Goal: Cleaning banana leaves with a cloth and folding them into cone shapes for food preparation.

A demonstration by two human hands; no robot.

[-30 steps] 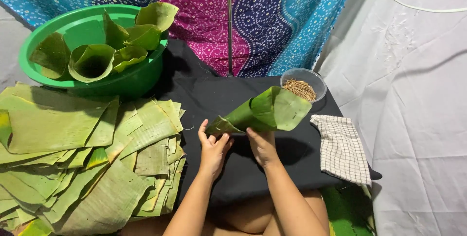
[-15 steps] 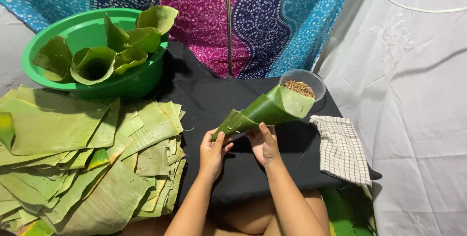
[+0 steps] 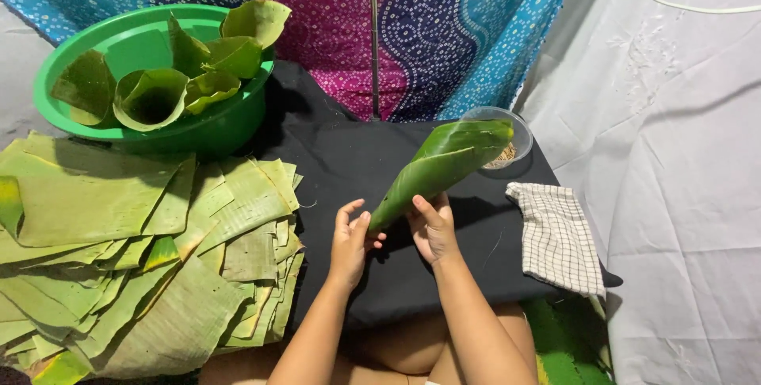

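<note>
Black cloth point(image 3: 372, 163) covers the low work surface, with a patterned blue and magenta fabric point(image 3: 412, 28) hanging behind it and a white sheet point(image 3: 682, 155) closing off the right side. Both hands are up over the cloth's front half, working a rolled banana-leaf cone point(image 3: 440, 167). The left hand point(image 3: 350, 241) pinches the narrow tip, fingers curled close around it. The right hand point(image 3: 432, 226) grips the cone just above that, thumb and fingers wrapped on the leaf. The cone slants up and to the right, its wide mouth hanging over a small clear bowl point(image 3: 507, 135) near the cloth's far right corner; whether leaf and bowl touch, I cannot tell.

Left of the hands, a thick stack of flat banana leaves point(image 3: 135, 250) spreads right up to the cloth's left edge and overlaps it. Behind that stack sits a green basin point(image 3: 127, 40) holding several finished leaf cones point(image 3: 158, 88). On the right, a checked cloth point(image 3: 559, 234) drapes over the black cloth's right edge, well apart from the hands. Bare black cloth lies between the hands and the basin.
</note>
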